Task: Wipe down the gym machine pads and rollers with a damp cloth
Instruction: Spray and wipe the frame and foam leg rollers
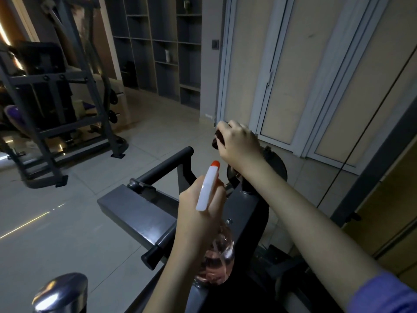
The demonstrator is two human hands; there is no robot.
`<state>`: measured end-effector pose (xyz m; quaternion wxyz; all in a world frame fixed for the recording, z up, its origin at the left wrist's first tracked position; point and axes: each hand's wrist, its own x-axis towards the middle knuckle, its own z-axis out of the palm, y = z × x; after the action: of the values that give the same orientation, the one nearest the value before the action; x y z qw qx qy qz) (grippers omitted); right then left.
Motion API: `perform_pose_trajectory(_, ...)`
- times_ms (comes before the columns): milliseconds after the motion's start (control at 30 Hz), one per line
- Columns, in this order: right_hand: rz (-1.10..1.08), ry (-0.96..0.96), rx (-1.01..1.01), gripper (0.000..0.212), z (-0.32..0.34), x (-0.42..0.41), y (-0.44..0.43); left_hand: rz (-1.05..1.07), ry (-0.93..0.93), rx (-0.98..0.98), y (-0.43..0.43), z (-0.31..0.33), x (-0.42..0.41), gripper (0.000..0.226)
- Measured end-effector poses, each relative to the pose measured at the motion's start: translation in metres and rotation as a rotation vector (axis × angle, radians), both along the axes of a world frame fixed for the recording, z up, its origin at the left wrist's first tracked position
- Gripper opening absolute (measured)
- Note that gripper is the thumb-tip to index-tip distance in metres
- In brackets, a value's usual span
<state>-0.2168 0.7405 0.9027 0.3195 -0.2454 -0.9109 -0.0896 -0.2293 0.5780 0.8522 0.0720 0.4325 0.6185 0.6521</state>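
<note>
My left hand (198, 213) grips a spray bottle (216, 265) with pink liquid; its white trigger head with an orange nozzle (208, 184) points up and away. My right hand (239, 143) is stretched forward and holds a dark cloth (217, 138) bunched against the far upper part of the grey gym machine (140, 211). A black roller bar (167, 166) sticks out to the left just below that hand. Most of the cloth is hidden under my fingers.
A grey weight rack with plates (56, 105) stands at the left on the tiled floor. Open shelving (162, 46) lines the back wall. Closed sliding doors (304, 75) run along the right. A shiny chrome knob (61, 292) sits at the bottom left.
</note>
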Motion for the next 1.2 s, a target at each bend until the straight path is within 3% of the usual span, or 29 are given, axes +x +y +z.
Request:
perform_pose_trajectory(67, -0.019, -0.054, -0.115, 0.019, 0.013, -0.005, 0.001, 0.001, 0.029, 0.008, -0.002, 0.002, 0.001, 0.031)
perform_pose_trajectory(200, 0.094, 0.028, -0.851, 0.011, 0.043, -0.002, 0.011, -0.017, -0.011, 0.044, -0.007, 0.007, 0.007, 0.029)
perform_pose_trajectory(233, 0.117, 0.022, -0.908, 0.011, 0.043, 0.003, 0.011, -0.018, -0.008, 0.050, -0.008, 0.008, 0.008, 0.028)
perform_pose_trajectory(300, 0.101, 0.031, -0.837, 0.015, 0.032, 0.011, 0.004, -0.020, -0.012, 0.048, -0.009, 0.008, 0.009, 0.023)
perform_pose_trajectory(467, 0.023, 0.166, -0.327, 0.024, 0.001, 0.009, -0.007, -0.020, -0.001, 0.047, -0.008, 0.007, 0.008, 0.021)
perform_pose_trajectory(567, -0.059, 0.152, -0.250, 0.025, 0.004, -0.001, -0.003, -0.022, 0.008, 0.044, -0.007, 0.008, 0.004, 0.020)
perform_pose_trajectory(633, -0.089, 0.147, -0.323, 0.024, 0.011, -0.003, -0.002, -0.038, -0.005, 0.044, -0.006, 0.008, 0.002, 0.020)
perform_pose_trajectory(800, 0.028, 0.191, -0.905, 0.030, 0.027, -0.001, 0.015, -0.053, -0.055, 0.052, -0.007, 0.008, 0.004, 0.023)
perform_pose_trajectory(900, 0.179, 0.459, -1.006, 0.014, 0.010, 0.010, 0.010, -0.042, -0.020, 0.058, -0.008, 0.008, 0.006, 0.025)
perform_pose_trajectory(1000, 0.258, 0.700, -1.099, 0.016, -0.008, 0.017, -0.003, -0.020, -0.010, 0.067, -0.009, 0.008, 0.008, 0.025)
perform_pose_trajectory(1200, 0.068, 1.041, -1.388, 0.025, -0.017, 0.016, 0.011, -0.007, 0.023, 0.065, -0.011, 0.008, 0.008, 0.025)
